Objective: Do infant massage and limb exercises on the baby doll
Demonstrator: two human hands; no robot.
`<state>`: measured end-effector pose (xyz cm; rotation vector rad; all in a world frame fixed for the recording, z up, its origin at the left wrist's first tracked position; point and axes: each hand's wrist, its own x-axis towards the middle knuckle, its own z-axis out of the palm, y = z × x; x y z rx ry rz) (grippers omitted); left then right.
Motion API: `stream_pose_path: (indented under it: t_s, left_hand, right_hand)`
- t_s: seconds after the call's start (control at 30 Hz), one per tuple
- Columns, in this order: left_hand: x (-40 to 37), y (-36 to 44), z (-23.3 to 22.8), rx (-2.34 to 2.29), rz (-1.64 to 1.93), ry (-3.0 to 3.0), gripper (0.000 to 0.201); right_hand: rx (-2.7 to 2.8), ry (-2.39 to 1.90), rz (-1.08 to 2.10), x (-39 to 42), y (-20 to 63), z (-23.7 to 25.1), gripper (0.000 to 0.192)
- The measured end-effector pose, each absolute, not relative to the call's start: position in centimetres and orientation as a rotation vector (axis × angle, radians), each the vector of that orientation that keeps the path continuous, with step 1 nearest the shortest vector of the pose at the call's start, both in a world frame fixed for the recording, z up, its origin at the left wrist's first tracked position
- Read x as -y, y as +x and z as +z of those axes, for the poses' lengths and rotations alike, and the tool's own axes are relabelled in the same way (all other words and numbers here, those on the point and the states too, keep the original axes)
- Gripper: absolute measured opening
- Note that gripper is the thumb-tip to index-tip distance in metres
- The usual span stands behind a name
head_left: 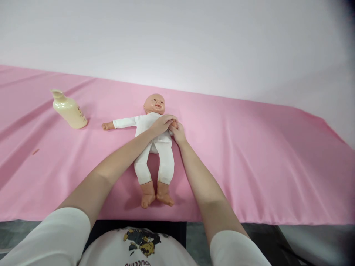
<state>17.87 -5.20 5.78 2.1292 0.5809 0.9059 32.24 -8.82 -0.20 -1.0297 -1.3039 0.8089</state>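
Note:
A baby doll (pixel 166 160) in a white cloth suit lies on its back on the pink cloth, its bald head toward the wall and its bare feet toward me. My left hand (pixel 162 125) reaches across the doll's chest, its fingers curled over the doll's arm and hand on the right side. From the right, my right hand (pixel 179 133) closes around that same small doll hand (pixel 173 125), which shows partly between my fingers. The doll's other arm (pixel 124 122) stretches straight out to the left, untouched.
A pale yellow pump bottle (pixel 72 113) stands at the left, appearing tilted. Pink cloth (pixel 249 159) with soft folds covers the table up to the white wall (pixel 177 44). A small brownish scrap (pixel 36 151) lies near the left side. The table's front edge is close to my body.

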Motion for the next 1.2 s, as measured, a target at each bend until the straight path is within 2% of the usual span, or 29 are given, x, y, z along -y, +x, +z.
stream_pose_path:
  t_s: [0.3, 0.53, 0.63, 0.8, 1.03, 1.2]
  left_hand:
    - [6.0, 17.6, 6.5, -0.592, 0.919, 2.059, 0.033]
    - [6.1, 17.6, 6.2, -0.624, 0.89, 2.018, 0.028]
    - [6.0, 17.7, 6.1, -0.647, 0.862, 1.987, 0.028]
    - [6.2, 17.6, 6.3, -0.699, 0.837, 1.902, 0.029]
    - [6.1, 17.7, 6.2, -0.741, 0.816, 1.863, 0.03]
    - [6.1, 17.7, 6.2, -0.679, 0.897, 1.982, 0.013]
  right_hand:
    - [1.324, -1.196, 0.667, 9.5, 32.1, 0.0, 0.055]
    - [1.256, -1.225, 0.728, 9.5, 31.9, 0.3, 0.08]
    - [1.277, -1.221, 0.717, 9.4, 32.1, 0.3, 0.078]
    - [1.375, -1.107, 0.692, 9.6, 32.0, 0.5, 0.06]
    - [1.303, -1.267, 0.66, 9.6, 32.1, 0.4, 0.076]
    - [1.295, -1.214, 0.658, 9.5, 32.4, 0.0, 0.072]
